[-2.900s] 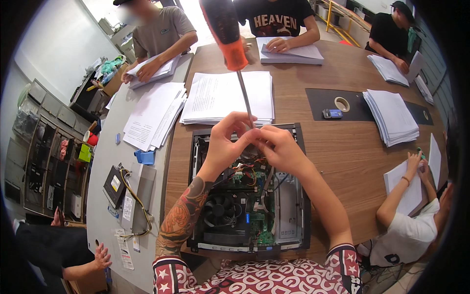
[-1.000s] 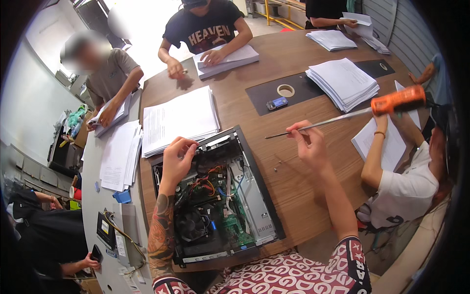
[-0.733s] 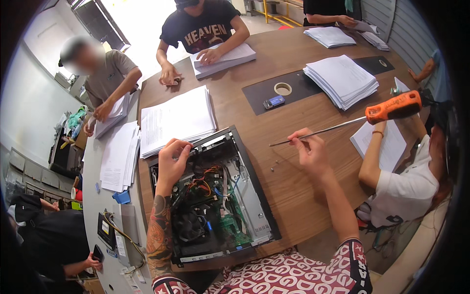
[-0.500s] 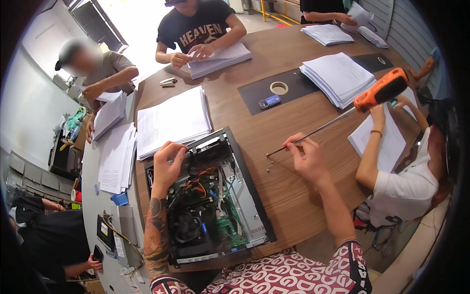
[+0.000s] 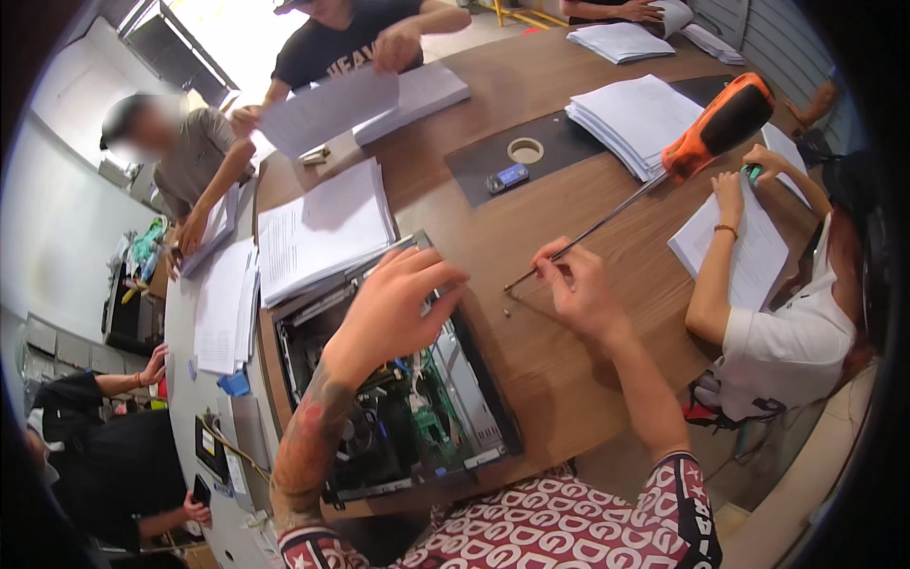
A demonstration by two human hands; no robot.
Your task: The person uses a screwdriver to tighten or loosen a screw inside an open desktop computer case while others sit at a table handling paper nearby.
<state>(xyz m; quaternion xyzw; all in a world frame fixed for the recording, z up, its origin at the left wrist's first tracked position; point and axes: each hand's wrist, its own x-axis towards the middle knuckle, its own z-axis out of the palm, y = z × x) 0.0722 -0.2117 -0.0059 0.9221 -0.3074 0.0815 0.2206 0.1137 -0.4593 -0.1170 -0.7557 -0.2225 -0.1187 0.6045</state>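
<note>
My right hand (image 5: 575,283) pinches the thin shaft of a long screwdriver (image 5: 621,211) close to its tip. The orange and black handle points up and away to the right. What looks like a screw (image 5: 508,287) is at the tip, and another small screw (image 5: 506,313) lies on the table just below. An opened computer case (image 5: 479,379), with wires and a green circuit board inside, lies flat in front of me. Above it hovers my left hand (image 5: 398,299), fingers loosely bent and thumb apart, with nothing visible in it. That hand hides the case's upper middle.
Paper stacks (image 5: 327,228) lie beyond the case, with another stack (image 5: 633,123) at far right. A tape roll (image 5: 524,150) and a small blue box (image 5: 507,178) rest on a dark mat. Several people handle papers around the wooden table (image 5: 569,417). Metal parts (image 5: 242,446) lie at left.
My left hand has lifted off the case's far edge and moved right over it. My right hand still grips the screwdriver. The person opposite has raised a sheet of paper.
</note>
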